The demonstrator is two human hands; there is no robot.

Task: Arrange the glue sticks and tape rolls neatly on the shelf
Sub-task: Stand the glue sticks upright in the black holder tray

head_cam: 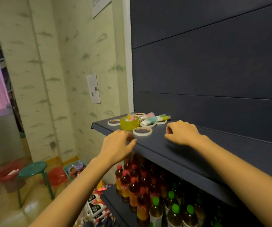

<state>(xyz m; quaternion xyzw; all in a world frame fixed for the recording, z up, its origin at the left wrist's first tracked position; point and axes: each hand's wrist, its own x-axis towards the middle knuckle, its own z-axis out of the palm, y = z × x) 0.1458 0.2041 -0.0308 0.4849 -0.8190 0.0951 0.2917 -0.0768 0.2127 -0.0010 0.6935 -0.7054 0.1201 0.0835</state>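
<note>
On the left end of the dark blue shelf [173, 145] lies a loose pile. A wide yellow tape roll [129, 123] stands in front, with a pastel glue stick poking from its core. Several thin white tape rolls lie flat around it, the nearest white roll [142, 131] closest to me. Pastel glue sticks [155, 118] lie across the rolls at the back. My left hand [118, 144] hovers at the shelf's front edge, just short of the nearest white roll, fingers loosely curled and holding nothing. My right hand [180, 132] rests over the shelf to the right of the pile, fingers loosely curled, also holding nothing.
The shelf's dark back panel [214, 71] rises behind. Below, a lower shelf holds several drink bottles [137, 185] with red and green caps. A green stool [33, 169] and a red basin [56, 176] stand on the floor at left, by the papered wall.
</note>
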